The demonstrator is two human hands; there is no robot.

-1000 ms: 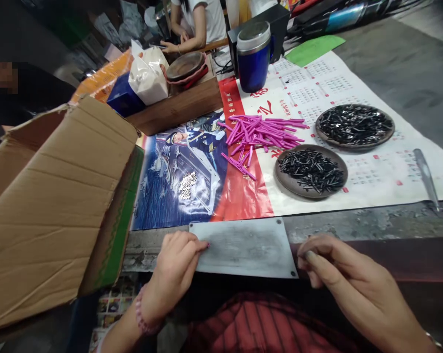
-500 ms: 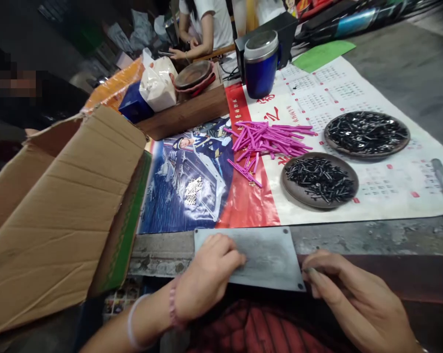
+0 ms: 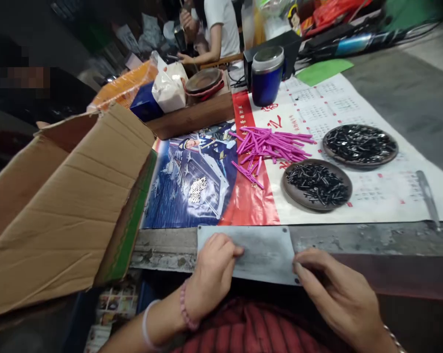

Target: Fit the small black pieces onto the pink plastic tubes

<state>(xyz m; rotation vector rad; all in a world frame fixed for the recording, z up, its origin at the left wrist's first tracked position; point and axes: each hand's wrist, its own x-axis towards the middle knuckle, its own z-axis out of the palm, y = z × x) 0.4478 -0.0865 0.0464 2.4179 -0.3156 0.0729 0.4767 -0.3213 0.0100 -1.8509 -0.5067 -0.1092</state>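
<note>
A flat grey plate with dark dots at its corners lies at the table's front edge. My left hand rests on its left part, fingers curled in and thumb pointing right; whatever is under the fingers is hidden. At the plate's right edge, my right hand has thumb and forefinger pinched together, and I cannot make out what is between them. Beyond the plate stand a brown dish of short black pieces and a second dish of shiny dark pieces. Several pink sticks lie in a loose heap, with small silvery rings to their left.
An open cardboard box fills the left side. A blue mug and a wooden tray with a tissue pack stand farther back. A metal tool lies at right on the calendar sheet. People sit beyond.
My right hand has moved slightly left, its fingertips now at the plate's edge. My left hand stays on the plate. The camera view has shifted a little.
</note>
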